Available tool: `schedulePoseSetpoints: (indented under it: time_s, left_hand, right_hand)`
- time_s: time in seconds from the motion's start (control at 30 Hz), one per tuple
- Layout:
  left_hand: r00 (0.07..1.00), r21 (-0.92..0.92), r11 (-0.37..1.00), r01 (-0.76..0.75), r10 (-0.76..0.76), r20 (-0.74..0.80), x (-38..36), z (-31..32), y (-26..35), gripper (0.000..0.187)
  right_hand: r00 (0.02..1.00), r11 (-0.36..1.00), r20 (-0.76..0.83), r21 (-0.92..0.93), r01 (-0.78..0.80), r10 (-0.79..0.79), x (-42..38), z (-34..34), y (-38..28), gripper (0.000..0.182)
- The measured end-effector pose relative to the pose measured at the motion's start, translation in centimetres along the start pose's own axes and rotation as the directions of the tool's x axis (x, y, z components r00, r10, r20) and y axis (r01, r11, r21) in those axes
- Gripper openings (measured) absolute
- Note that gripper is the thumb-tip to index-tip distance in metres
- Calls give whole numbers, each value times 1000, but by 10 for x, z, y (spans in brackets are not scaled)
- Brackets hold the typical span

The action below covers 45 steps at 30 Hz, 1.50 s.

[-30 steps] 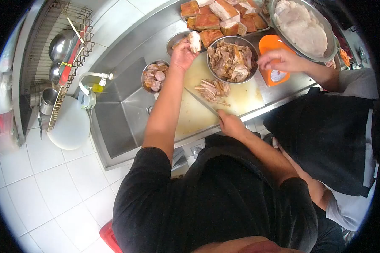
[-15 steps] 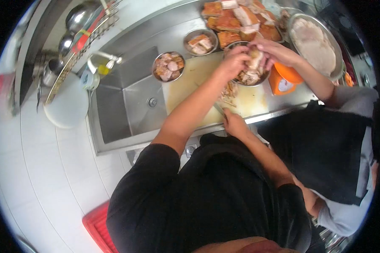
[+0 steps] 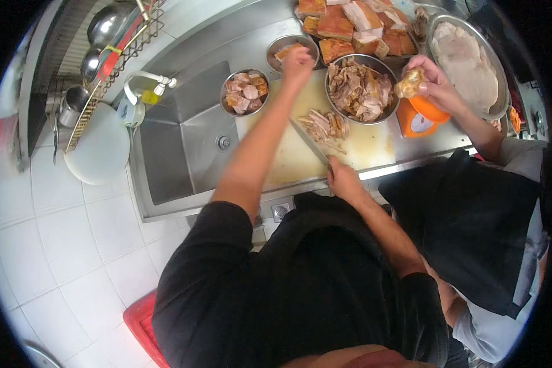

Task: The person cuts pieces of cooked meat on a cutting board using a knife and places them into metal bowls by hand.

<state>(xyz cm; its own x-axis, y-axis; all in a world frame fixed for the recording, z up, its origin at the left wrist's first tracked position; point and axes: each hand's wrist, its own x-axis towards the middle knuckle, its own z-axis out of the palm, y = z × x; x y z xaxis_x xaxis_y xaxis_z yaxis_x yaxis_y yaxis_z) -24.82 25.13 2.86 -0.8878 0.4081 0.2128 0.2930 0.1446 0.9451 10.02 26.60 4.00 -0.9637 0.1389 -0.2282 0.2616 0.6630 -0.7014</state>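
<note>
My left hand [image 3: 298, 61] is over a small metal bowl [image 3: 271, 61] with meat pieces in it; its fingers are bent, and what they hold is hidden. My right hand [image 3: 345, 179] grips the handle of a knife [image 3: 310, 141], whose blade lies low over the cutting board [image 3: 282, 161]. Beside the blade is a pile of sliced meat [image 3: 325, 127]. A larger metal bowl of meat [image 3: 360, 89] stands behind the pile. Another small bowl of meat chunks [image 3: 246, 94] is at the sink's edge.
A co-worker's hand [image 3: 432, 83] holds a piece of meat above an orange scale [image 3: 416, 119]. Roasted meat blocks [image 3: 356, 27] fill a tray at the back. An oval tray of pale meat [image 3: 465, 64] is at right. The sink [image 3: 208, 153] and faucet [image 3: 150, 81] are at left.
My left hand has moved left from the larger bowl to the small bowl. The co-worker's hand has moved right, away from the larger bowl, with a piece of meat. My right hand stays on the knife.
</note>
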Motion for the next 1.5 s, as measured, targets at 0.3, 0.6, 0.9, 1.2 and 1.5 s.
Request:
schedulePoseSetpoints:
  time_s: [0.3, 0.6, 0.9, 1.2, 1.5]
  left_hand:
    - [929, 660, 685, -310, 70, 363, 47, -51, -41, 50]
    - [879, 765, 596, -244, -197, 434, 65, -25, -27, 64]
    - [967, 818, 525, -236, 48, 249, 68, -35, -16, 61]
    - [921, 741, 637, 213, -384, 66, 86, -65, -68, 69]
    - [871, 769, 561, 308, -491, 9, 67, -48, -27, 82]
  right_hand:
    - [999, 998, -17, 59, 34, -33, 3, 3, 11, 31]
    - [999, 995, 10, 99, 35, -36, 5, -2, 16, 28]
    - [999, 993, 53, 117, -11, 5, 9, -10, 17, 24]
    - [984, 993, 161, 83, -87, 73, 10, -22, 9, 24]
    - [993, 996, 104, 61, -58, 51, 9, -15, 12, 29]
